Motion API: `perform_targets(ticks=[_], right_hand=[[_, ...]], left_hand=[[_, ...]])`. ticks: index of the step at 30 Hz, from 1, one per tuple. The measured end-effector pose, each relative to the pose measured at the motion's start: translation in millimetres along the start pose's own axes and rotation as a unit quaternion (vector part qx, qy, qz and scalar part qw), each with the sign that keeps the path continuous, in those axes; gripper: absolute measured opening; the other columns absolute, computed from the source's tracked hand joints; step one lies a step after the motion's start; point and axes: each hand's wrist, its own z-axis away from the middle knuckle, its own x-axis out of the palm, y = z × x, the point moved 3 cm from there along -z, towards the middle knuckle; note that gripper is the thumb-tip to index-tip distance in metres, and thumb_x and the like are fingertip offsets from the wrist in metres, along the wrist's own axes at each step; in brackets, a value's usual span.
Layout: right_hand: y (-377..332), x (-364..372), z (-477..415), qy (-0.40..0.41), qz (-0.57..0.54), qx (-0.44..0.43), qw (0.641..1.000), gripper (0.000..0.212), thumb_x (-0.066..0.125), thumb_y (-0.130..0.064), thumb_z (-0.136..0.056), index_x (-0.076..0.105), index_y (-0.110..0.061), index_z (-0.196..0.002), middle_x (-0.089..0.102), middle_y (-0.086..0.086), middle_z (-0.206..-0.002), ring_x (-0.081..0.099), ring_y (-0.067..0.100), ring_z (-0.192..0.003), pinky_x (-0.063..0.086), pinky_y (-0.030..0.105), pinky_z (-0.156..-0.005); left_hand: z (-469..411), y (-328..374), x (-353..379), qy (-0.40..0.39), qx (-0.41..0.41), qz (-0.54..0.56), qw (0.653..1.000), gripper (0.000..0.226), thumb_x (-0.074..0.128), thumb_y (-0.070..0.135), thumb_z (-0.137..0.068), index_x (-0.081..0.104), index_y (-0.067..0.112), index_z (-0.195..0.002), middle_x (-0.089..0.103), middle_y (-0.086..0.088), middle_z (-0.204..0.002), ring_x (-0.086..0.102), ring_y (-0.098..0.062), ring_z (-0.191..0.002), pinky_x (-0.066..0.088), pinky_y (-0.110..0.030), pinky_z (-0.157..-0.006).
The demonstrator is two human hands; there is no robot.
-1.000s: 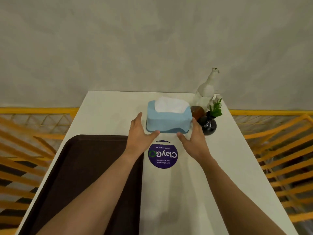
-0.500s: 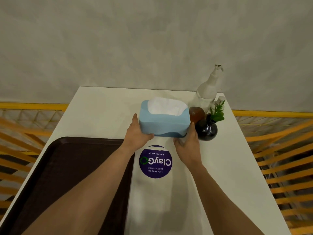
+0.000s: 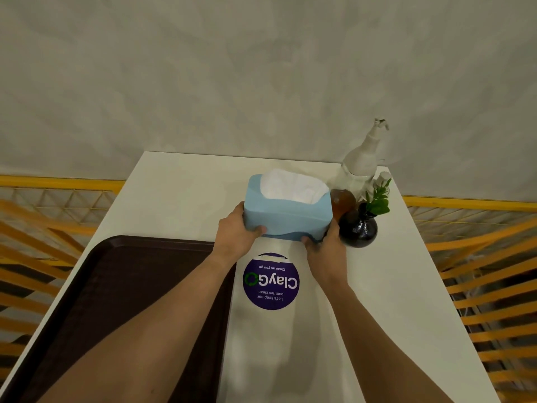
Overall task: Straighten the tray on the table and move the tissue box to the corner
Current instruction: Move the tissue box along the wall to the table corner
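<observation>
A light blue tissue box [image 3: 286, 212] with white tissue showing on top is held a little above the white table [image 3: 180, 196], tilted toward me. My left hand [image 3: 235, 235] grips its left end and my right hand [image 3: 327, 245] grips its right end from below. A dark brown tray [image 3: 116, 301] lies on the left part of the table, its long side along the table's left edge; my left forearm crosses over it.
A round black vase with a green sprig [image 3: 359, 228], an amber jar [image 3: 343, 200] and a white pump bottle [image 3: 360, 161] stand at the far right corner, close to the box. A purple round sticker [image 3: 270, 282] is on the tabletop. Yellow railings [image 3: 479, 257] flank the table.
Both hands closed on the tissue box and raised it off the table. The box now tilts toward me and sits slightly nearer the vase.
</observation>
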Motion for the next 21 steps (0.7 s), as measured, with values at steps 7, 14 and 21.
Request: perform_targets(ticks=[7,14,21], right_hand=[[-31.5,6.3,4.7,-0.010,-0.007,-0.037,0.999,0.064,0.071,-0.022,-0.093,0.036,-0.025,-0.147,0.061,-0.006,-0.129,0.062,0.022,-0.116,0.054,0.039,-0.096],[-90.6,44.5,11.2,-0.033,0.021,-0.072,0.997,0.065,0.069,-0.040,-0.094,0.033,-0.026,-0.147,0.062,-0.001,-0.130,0.064,0.021,-0.111,0.054,0.033,-0.086],[-149.8,108.8,30.3,-0.038,0.017,-0.087,0.995,0.066,0.070,-0.041,-0.093,0.035,-0.024,-0.146,0.061,0.000,-0.134,0.064,0.022,-0.115,0.046,0.022,-0.082]], left_hand=[[5.1,6.2,-41.5,0.015,0.025,-0.002,1.000,0.064,0.080,0.029,-0.080,0.052,0.018,-0.136,0.065,-0.002,-0.126,0.059,-0.014,-0.101,0.045,-0.018,-0.079],[2.1,-8.7,-116.8,0.053,0.034,-0.018,0.998,0.065,0.083,0.033,-0.074,0.057,0.018,-0.131,0.069,-0.005,-0.121,0.058,-0.012,-0.091,0.043,-0.019,-0.073],[-5.9,-41.5,-197.3,0.067,0.034,-0.033,0.997,0.067,0.082,0.036,-0.076,0.054,0.017,-0.134,0.067,-0.007,-0.126,0.064,-0.026,-0.108,0.045,-0.026,-0.078]])
